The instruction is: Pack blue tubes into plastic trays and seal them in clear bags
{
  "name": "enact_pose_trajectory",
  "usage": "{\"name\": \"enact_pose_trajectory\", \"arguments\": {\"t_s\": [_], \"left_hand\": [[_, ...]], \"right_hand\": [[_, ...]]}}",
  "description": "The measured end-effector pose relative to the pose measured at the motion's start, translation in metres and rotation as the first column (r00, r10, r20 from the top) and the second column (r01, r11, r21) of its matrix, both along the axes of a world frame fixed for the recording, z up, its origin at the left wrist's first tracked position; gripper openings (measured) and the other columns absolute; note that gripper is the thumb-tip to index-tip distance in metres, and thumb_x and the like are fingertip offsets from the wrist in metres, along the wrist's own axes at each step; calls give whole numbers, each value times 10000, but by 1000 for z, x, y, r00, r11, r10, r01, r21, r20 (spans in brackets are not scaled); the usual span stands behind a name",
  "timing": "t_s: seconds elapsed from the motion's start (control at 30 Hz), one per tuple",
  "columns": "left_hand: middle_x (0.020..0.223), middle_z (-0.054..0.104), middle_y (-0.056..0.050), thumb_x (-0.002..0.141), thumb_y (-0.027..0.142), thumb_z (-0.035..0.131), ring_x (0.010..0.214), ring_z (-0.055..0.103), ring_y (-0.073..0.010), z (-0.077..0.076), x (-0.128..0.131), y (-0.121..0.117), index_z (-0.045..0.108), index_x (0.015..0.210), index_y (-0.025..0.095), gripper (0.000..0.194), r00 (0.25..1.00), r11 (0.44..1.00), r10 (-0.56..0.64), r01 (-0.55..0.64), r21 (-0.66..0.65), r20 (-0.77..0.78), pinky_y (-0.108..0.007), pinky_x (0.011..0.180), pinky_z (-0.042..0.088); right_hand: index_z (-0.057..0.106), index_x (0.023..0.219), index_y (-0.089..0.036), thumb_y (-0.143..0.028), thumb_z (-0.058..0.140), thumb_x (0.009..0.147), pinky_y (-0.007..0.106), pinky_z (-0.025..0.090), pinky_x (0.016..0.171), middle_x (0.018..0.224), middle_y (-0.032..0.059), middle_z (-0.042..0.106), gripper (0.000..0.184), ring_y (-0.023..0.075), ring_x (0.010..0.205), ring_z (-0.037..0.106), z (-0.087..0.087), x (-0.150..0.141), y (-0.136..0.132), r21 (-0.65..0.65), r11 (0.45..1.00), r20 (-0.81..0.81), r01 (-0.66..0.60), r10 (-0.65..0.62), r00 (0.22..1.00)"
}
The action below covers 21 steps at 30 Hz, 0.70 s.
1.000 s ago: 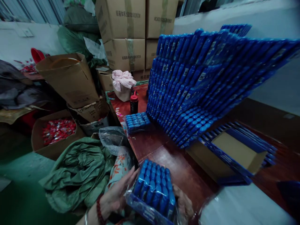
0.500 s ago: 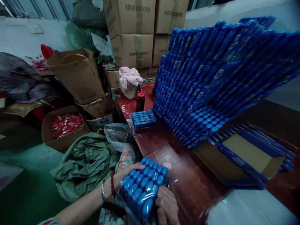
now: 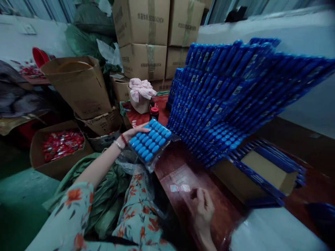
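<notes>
One film-wrapped pack of blue containers [image 3: 151,140], best kept level, is over the edge of the tabletop [image 3: 170,170], clasped by the left hand [image 3: 135,132], while the right hand's [image 3: 204,209] half-curled fingers look empty.

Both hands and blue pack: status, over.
Left hand gripping wrapped blue pack. Right hand loosely curled near pinkish slip. Red-lidded bottle partly hidden behind pack.
</notes>
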<state>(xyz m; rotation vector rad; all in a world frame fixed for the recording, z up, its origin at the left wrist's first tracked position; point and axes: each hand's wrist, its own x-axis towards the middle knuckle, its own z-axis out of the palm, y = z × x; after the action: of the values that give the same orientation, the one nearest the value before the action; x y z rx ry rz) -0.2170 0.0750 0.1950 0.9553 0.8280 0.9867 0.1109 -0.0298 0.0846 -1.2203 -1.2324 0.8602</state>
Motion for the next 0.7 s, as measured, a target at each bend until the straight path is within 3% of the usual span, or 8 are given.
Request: {"name": "enact_pose_trajectory", "arguments": {"t_s": [0.1,0.2,0.27,0.37,0.47,0.57,0.63,0.7], "left_hand": [[1175,634,-90,668,267,719,1061,612,-254,2,-20,64,410,1321,220,724,980,996,-89,87,-18,-179,-428,958,460],[1146,652,-86,643,311,732,1026,624,-254,-3,-22,109,498,1259,197,670,910,985,-171,158,-64,-378,-398,909,492],[1085,681,-90,639,350,726,967,644,-259,-6,-18,129,574,1182,176,590,829,987,-155,154,-48,-538,-388,853,513],[1007,707,-87,630,357,731,890,656,-247,-5,-10,148,641,1085,151,508,717,996,-26,74,39,-696,-365,820,511],[1034,698,-89,609,322,756,962,629,-252,0,-8,151,659,1056,132,495,654,988,135,-30,154,-744,-353,906,457],[1260,581,-108,611,310,764,1224,464,-304,-3,-11,133,598,1178,148,612,543,935,351,-161,315,-763,-376,1062,315],[1431,399,-109,679,361,718,1357,282,-295,-14,-14,111,455,1328,170,726,470,852,523,-271,447,-711,-378,1129,191],[1504,255,-108,729,418,674,1400,182,-263,-32,-14,85,323,1404,176,799,469,715,699,-480,508,-540,-354,1146,134]], "right_hand": [[602,739,-164,-443,465,879,221,429,571,658,9,586,341,131,600,536,-31,-5,-23,-61,982,164,-179,187,969],[636,815,-172,-372,423,911,211,460,606,717,25,633,308,137,650,591,-50,-16,-41,-59,940,280,-337,339,898],[645,879,-182,-323,416,919,210,475,645,780,37,659,272,138,697,616,-53,-23,-44,-45,913,329,-406,398,856],[643,916,-196,-282,420,918,215,490,685,839,47,671,239,144,756,634,-53,-28,-39,-11,897,364,-443,416,833],[638,936,-202,-276,425,915,222,503,686,860,49,671,227,147,771,637,-52,-26,-32,-9,910,370,-415,389,844],[631,996,-201,-300,427,913,268,514,762,943,67,667,242,164,846,635,-47,-21,-18,-20,931,373,-363,344,862],[596,1111,-207,-328,427,912,328,496,859,1055,81,641,287,180,954,613,-38,-21,5,-11,948,374,-319,300,878],[505,1258,-224,-357,425,911,388,438,967,1210,92,566,379,194,1106,545,-21,-29,43,34,956,382,-291,257,888]]}}
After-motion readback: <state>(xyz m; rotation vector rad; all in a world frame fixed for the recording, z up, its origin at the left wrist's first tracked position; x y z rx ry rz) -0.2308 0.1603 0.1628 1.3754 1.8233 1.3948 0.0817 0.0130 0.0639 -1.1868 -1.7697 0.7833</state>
